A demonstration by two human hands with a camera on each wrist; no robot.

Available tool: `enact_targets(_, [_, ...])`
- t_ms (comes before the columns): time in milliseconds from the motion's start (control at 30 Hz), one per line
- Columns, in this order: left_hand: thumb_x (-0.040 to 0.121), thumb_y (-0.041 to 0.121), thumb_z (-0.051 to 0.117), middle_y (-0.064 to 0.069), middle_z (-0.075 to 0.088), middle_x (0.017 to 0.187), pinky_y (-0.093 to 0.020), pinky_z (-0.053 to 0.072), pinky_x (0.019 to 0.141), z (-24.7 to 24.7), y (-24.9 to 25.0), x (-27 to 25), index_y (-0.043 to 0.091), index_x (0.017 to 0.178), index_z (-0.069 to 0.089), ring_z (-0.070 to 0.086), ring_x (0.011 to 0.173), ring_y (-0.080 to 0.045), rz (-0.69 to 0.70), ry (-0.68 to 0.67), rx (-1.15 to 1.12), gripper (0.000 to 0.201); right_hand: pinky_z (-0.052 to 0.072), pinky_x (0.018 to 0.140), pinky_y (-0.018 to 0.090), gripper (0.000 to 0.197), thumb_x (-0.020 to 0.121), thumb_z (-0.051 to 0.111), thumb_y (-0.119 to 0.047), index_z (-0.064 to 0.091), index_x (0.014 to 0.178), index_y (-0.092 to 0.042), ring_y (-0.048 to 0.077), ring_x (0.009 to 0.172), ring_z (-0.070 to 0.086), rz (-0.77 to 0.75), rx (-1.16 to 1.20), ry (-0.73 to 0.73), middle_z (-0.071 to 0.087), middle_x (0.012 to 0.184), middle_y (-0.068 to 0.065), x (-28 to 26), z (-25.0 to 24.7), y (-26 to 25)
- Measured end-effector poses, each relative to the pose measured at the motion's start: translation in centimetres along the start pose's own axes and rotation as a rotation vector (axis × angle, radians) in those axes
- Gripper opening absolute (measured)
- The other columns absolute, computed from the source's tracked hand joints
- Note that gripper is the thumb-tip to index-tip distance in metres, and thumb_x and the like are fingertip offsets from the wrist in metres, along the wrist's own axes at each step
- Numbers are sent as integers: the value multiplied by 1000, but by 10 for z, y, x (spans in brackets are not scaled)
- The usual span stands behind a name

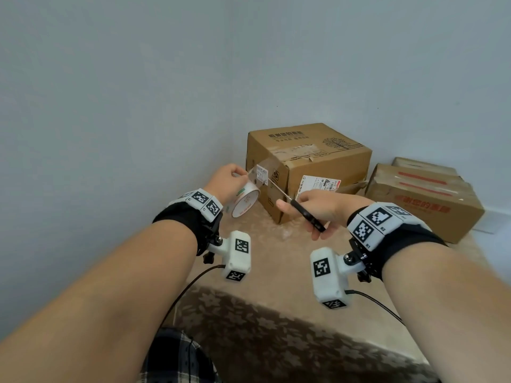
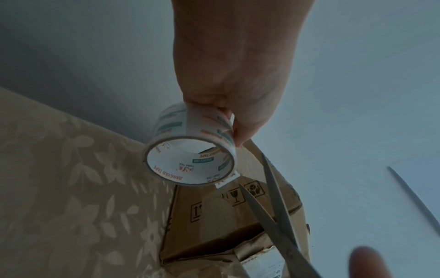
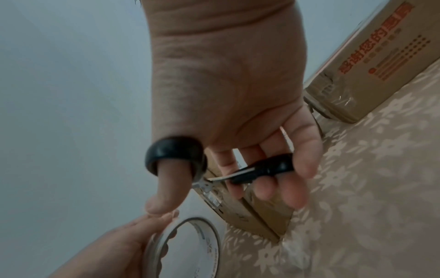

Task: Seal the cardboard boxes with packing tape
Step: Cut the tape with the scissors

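Note:
My left hand [image 1: 235, 176] grips a roll of clear packing tape [image 1: 246, 203] beside the near corner of a brown cardboard box [image 1: 309, 161]. A strip of tape [image 1: 265, 168] runs from the roll up to the box's top edge. My right hand [image 1: 309, 214] holds black-handled scissors [image 1: 307, 215], thumb through one loop and fingers round the other. In the left wrist view the scissor blades [image 2: 273, 197] stand apart just below the roll [image 2: 190, 159], pointing at the strip. The right wrist view shows the handles [image 3: 262, 169] and the roll [image 3: 185, 248].
The box stands in a corner of pale blue walls, on a surface under a beige floral cloth [image 1: 276, 272]. A flatter cardboard box with red print [image 1: 423, 200] lies to its right, with another box behind that. A white shipping label [image 1: 318, 186] is stuck on the near side.

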State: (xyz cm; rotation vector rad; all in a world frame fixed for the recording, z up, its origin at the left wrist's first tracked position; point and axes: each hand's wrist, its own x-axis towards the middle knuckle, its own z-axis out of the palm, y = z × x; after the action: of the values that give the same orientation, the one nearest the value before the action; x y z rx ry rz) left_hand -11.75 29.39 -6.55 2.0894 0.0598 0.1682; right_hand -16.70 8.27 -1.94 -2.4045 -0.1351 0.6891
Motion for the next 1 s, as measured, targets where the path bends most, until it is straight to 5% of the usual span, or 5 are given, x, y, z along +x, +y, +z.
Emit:
enact_targets(200, [94,19,53,-6,60,95,-29,43,78,4,0,7,10,96,61,55,87,-19,-2,-29,20,12,47,58,26,64,83,53,-67,53,106,-8,25,63,60,-24,56,30,57,71,10,21,10,-4])
enact_targets(533, [90,22,64,1,58,73,-31,47,73,12,-4,22,16,76,58,56,72,-17,-70,-33,-16,16,35,38,15,56,80,60,-65,51,84,-10,21,46,55,-150,7,141,59,60,10,43,9,-6])
enact_targets(867, [91,15,61,1,54,70,-21,41,56,13,0,20,18,69,52,50,63,-11,-35,-44,29,24,49,56,27,54,73,71,-60,54,74,-8,21,43,58,-219,-9,183,58,60,13,46,8,-1])
enact_targets(1000, [91,16,59,1,50,67,-26,40,62,9,-9,17,16,73,54,49,69,-18,-44,-10,135,19,47,48,23,56,71,74,-57,59,86,-5,19,41,58,-213,-24,214,59,56,10,46,7,3])
